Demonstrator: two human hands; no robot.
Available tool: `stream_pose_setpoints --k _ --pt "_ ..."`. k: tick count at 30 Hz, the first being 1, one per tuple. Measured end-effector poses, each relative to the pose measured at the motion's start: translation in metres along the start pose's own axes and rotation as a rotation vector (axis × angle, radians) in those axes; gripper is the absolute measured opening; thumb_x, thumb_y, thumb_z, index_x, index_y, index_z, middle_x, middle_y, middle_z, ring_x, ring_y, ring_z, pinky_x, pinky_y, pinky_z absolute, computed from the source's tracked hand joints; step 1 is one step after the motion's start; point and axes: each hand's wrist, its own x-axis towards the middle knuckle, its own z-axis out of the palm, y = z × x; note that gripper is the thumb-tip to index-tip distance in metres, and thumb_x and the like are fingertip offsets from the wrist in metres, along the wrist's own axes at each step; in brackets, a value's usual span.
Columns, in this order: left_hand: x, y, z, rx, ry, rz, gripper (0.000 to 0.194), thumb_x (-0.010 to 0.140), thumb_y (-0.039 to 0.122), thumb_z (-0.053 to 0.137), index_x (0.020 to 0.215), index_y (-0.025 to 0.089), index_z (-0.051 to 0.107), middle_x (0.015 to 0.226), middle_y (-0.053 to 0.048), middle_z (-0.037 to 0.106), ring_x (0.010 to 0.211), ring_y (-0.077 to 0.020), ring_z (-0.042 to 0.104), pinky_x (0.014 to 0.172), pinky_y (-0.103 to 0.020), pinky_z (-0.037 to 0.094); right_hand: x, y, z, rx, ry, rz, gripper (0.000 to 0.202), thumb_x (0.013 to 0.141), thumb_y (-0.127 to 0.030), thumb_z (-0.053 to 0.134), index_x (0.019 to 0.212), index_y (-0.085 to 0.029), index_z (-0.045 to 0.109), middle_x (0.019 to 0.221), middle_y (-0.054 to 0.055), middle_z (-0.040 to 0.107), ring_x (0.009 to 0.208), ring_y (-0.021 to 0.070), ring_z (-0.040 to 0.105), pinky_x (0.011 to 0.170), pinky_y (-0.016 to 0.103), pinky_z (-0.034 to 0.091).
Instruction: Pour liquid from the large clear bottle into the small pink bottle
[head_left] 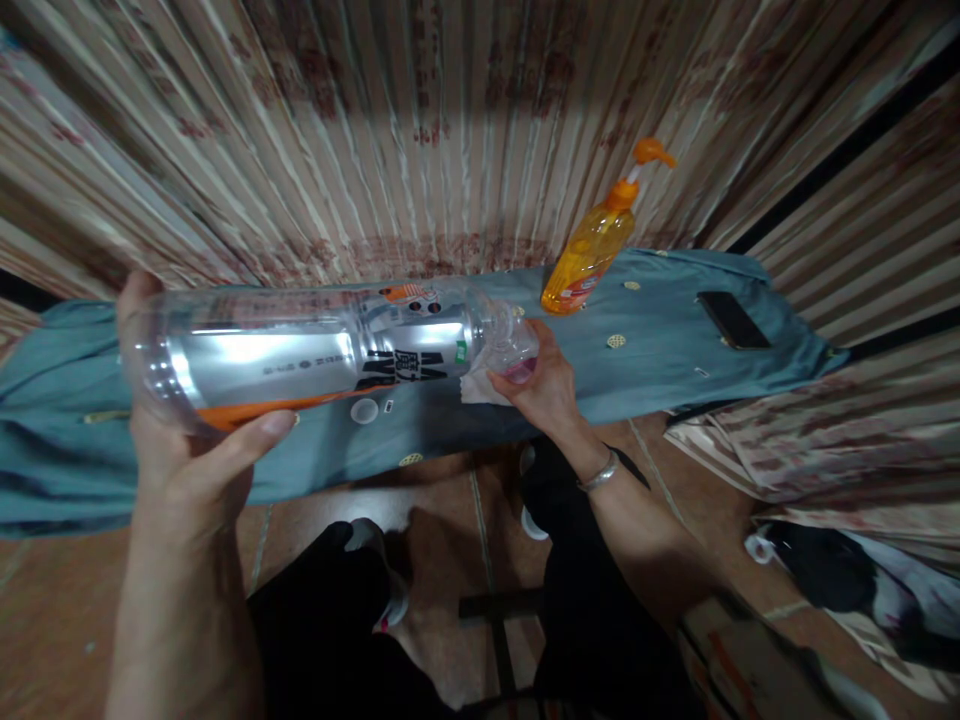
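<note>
My left hand [184, 455] grips the base of the large clear bottle [300, 345], held sideways over the desk [660, 370]. My right hand [547, 388] has its fingers closed around the bottle's neck end, beside a white tissue [480, 388]. A pump bottle [589, 255] stands far right; a phone [733, 320] lies farther right.

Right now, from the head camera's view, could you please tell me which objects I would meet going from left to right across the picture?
Large clear plastic bottle with a silver-and-orange label → orange pump bottle → black smartphone.
</note>
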Motion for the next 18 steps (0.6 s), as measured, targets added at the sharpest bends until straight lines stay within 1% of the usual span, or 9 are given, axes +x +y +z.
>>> stream_pose_setpoints --k 1,3,6,9,13,14,16,17,18 --pt "0.001 0.003 0.002 -0.081 -0.019 -0.004 0.080 0.053 0.057 0.091 0.127 0.041 0.066 0.143 -0.003 0.055 0.141 -0.0360 0.050 0.124 -0.058 0.032 0.000 0.000 0.000 -0.003 -0.002 0.003 0.084 0.064 -0.036 0.086 0.137 -0.021 0.047 0.135 0.016 0.067 0.123 0.0356 0.067 0.103 0.056 0.056" --pt "0.003 0.008 0.007 -0.144 -0.021 -0.024 0.076 0.053 0.057 0.092 0.124 0.044 0.068 0.138 -0.002 0.058 0.137 -0.0358 0.053 0.122 -0.060 0.035 0.000 0.000 0.000 -0.010 -0.009 0.011 0.084 0.065 -0.037 0.086 0.138 -0.021 0.047 0.135 0.016 0.067 0.123 0.0362 0.067 0.103 0.056 0.056" --pt "0.006 0.011 0.011 -0.169 -0.007 -0.019 0.073 0.056 0.055 0.091 0.124 0.044 0.068 0.131 -0.003 0.063 0.130 -0.0337 0.058 0.119 -0.061 0.038 0.000 -0.001 -0.002 -0.016 -0.026 0.013 0.083 0.067 -0.039 0.085 0.139 -0.022 0.047 0.134 0.016 0.067 0.122 0.0357 0.067 0.102 0.056 0.057" --pt "0.007 0.011 0.012 -0.159 -0.006 0.009 0.071 0.057 0.055 0.090 0.124 0.044 0.068 0.125 -0.003 0.066 0.126 -0.0309 0.060 0.119 -0.060 0.039 0.000 -0.001 -0.003 -0.015 -0.032 0.007 0.083 0.067 -0.039 0.084 0.139 -0.021 0.046 0.135 0.017 0.067 0.123 0.0349 0.067 0.101 0.057 0.057" --pt "0.007 0.012 0.010 -0.087 0.014 0.018 0.068 0.063 0.056 0.087 0.126 0.046 0.066 0.133 0.000 0.063 0.131 -0.0285 0.057 0.124 -0.057 0.036 0.000 0.001 -0.003 -0.005 -0.028 -0.006 0.082 0.066 -0.037 0.085 0.137 -0.021 0.046 0.134 0.016 0.067 0.123 0.0339 0.067 0.102 0.056 0.056" --pt "0.007 0.012 0.009 -0.046 0.027 -0.018 0.065 0.069 0.054 0.084 0.130 0.047 0.063 0.138 0.000 0.061 0.135 -0.0271 0.054 0.126 -0.055 0.033 0.000 0.001 -0.003 -0.004 -0.025 -0.015 0.082 0.066 -0.037 0.084 0.137 -0.022 0.046 0.133 0.016 0.068 0.122 0.0339 0.067 0.102 0.056 0.056" --pt "0.006 0.011 0.006 -0.102 -0.003 0.029 0.084 0.058 0.059 0.088 0.136 0.051 0.057 0.142 0.003 0.059 0.134 -0.0291 0.056 0.123 -0.057 0.038 0.000 0.002 -0.002 -0.012 -0.016 -0.025 0.081 0.067 -0.038 0.084 0.137 -0.022 0.046 0.133 0.016 0.067 0.123 0.0340 0.066 0.103 0.056 0.055" --pt "0.006 0.010 0.005 -0.093 -0.006 0.053 0.087 0.056 0.060 0.088 0.137 0.053 0.056 0.142 0.004 0.060 0.132 -0.0291 0.057 0.121 -0.057 0.041 0.000 0.003 -0.002 -0.017 -0.014 -0.026 0.081 0.068 -0.038 0.083 0.137 -0.022 0.045 0.134 0.016 0.067 0.123 0.0343 0.066 0.103 0.057 0.055" --pt "0.006 0.010 0.004 -0.050 0.010 0.052 0.084 0.061 0.059 0.086 0.138 0.053 0.055 0.143 0.005 0.060 0.133 -0.0283 0.057 0.121 -0.056 0.041 0.000 0.003 -0.002 -0.022 -0.014 -0.025 0.081 0.068 -0.038 0.083 0.137 -0.021 0.045 0.134 0.016 0.066 0.124 0.0344 0.066 0.103 0.057 0.055"
